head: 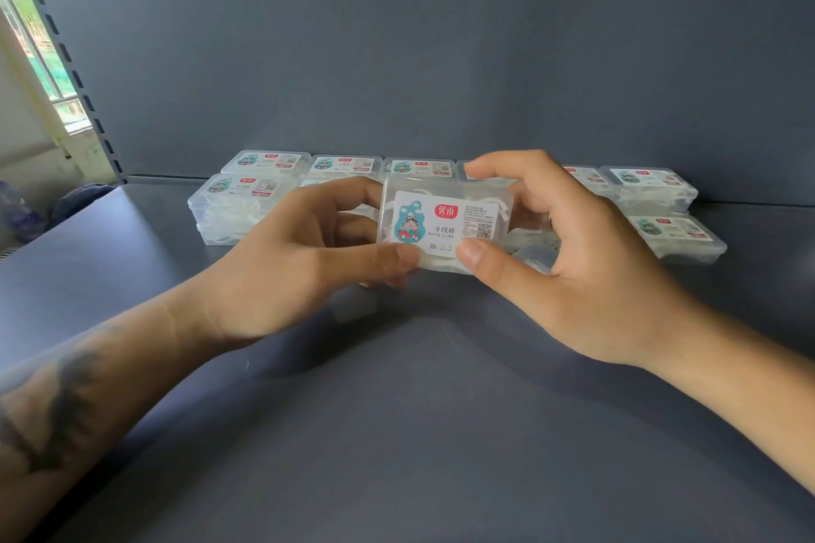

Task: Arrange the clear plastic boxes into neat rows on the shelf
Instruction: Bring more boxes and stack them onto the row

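Clear plastic box (445, 229) at frame centre, tilted label-up above the shelf (397, 410): we pinch it with left hand (282, 260) and right hand (586, 273), thumbs below, fingers over top. Stacked boxes (247, 198) sit just behind.

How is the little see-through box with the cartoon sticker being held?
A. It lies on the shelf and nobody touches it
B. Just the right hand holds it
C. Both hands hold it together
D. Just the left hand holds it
C: the left hand and the right hand each pinch a side of the small clear plastic box, which is lifted above the dark grey shelf.
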Motion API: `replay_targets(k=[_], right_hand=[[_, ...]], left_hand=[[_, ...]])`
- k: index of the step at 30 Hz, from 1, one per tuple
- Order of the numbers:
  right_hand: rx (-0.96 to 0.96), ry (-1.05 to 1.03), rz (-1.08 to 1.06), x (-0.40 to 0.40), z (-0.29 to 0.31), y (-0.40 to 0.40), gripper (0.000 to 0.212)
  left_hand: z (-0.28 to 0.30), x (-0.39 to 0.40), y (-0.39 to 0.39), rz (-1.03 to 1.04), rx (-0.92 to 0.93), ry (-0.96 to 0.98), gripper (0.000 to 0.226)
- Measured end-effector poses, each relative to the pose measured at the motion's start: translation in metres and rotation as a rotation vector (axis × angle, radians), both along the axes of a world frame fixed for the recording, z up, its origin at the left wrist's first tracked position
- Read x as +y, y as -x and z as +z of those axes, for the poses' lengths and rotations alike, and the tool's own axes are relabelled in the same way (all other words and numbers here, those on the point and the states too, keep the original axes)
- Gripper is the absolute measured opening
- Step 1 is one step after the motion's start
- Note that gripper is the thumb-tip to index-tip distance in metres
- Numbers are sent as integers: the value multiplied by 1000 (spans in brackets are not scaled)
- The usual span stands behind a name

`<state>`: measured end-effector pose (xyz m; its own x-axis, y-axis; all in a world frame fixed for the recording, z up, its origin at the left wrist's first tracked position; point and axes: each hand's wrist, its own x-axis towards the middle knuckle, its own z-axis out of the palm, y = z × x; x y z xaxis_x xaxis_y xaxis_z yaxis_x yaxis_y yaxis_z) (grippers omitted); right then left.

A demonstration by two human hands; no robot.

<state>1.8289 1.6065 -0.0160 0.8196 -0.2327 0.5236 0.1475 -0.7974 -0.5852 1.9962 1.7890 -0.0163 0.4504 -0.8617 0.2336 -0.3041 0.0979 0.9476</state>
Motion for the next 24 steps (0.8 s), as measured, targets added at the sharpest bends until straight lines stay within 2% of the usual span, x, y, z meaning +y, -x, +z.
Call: replay_targets(k=[5, 9, 14, 16, 18, 21, 24], right_hand=[[-19, 37, 2, -1, -2, 0, 48], [-63, 282, -43, -2, -1, -2, 63], [-190, 508, -50, -4, -4, -11, 50], [-195, 522, -54, -6, -6, -13, 47], [-183, 505, -71, -11, -7, -13, 44], [-110, 439, -106, -17, -6, -15, 44], [55, 379, -161, -18, 2, -17, 43]], left_hand=[[-2, 0, 0, -5, 3, -6, 47], [-4, 0, 0, 13, -9, -28, 46], [-6, -2, 2, -28, -35, -57, 42], [-7, -1, 1, -59, -203, -103, 39], [-9, 3, 4, -44, -486, -216, 42], [-13, 9, 17, -3, -823, -540, 67], [-13, 10, 31, 6, -912, -698, 74]])
